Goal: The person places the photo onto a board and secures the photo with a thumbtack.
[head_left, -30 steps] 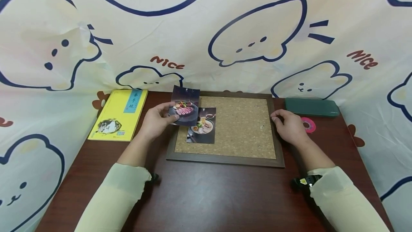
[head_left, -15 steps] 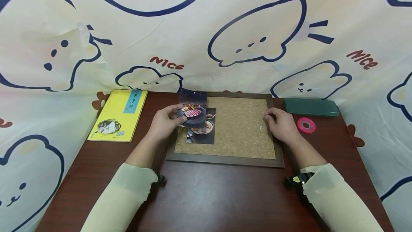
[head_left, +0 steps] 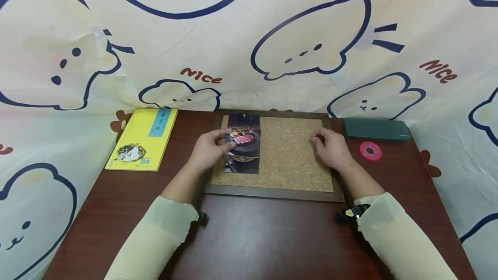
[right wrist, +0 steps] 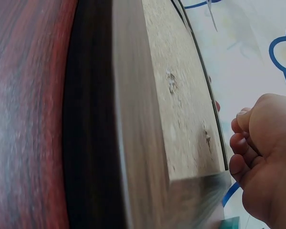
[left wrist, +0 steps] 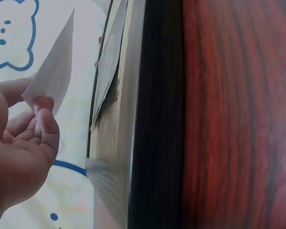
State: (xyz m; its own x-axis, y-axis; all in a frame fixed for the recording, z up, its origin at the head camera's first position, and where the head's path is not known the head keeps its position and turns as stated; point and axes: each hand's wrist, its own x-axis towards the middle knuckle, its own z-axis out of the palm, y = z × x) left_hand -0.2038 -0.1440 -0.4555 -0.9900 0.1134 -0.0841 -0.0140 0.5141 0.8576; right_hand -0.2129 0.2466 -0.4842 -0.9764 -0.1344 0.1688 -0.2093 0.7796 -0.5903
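My left hand [head_left: 210, 151] pinches a photo print [head_left: 244, 121] of sliced meat on a dark plate by its left edge. In the left wrist view the held print [left wrist: 55, 69] is raised and tilted above the corkboard. A second food photo [head_left: 246, 168] lies on the cork, its upper part covered by the held one in the head view. The brown-framed corkboard [head_left: 288, 154] rests on the table. Over its right side hovers my right hand [right wrist: 269, 152], fingers curled with the thumb against them; nothing shows between them. Small clear bits [right wrist: 171, 81] sit on the cork below.
A yellow book [head_left: 140, 139] lies at the back left of the dark wooden table [head_left: 249, 237]. At the back right are a green case [head_left: 376, 129] and a pink ring-shaped item [head_left: 370, 151]. A cartoon-printed cloth [head_left: 241, 38] rises behind the board.
The left hand has carried the photo rightward and slightly down, from the frame's left edge to above the other print. The right hand has moved leftward from the frame edge to over the cork.
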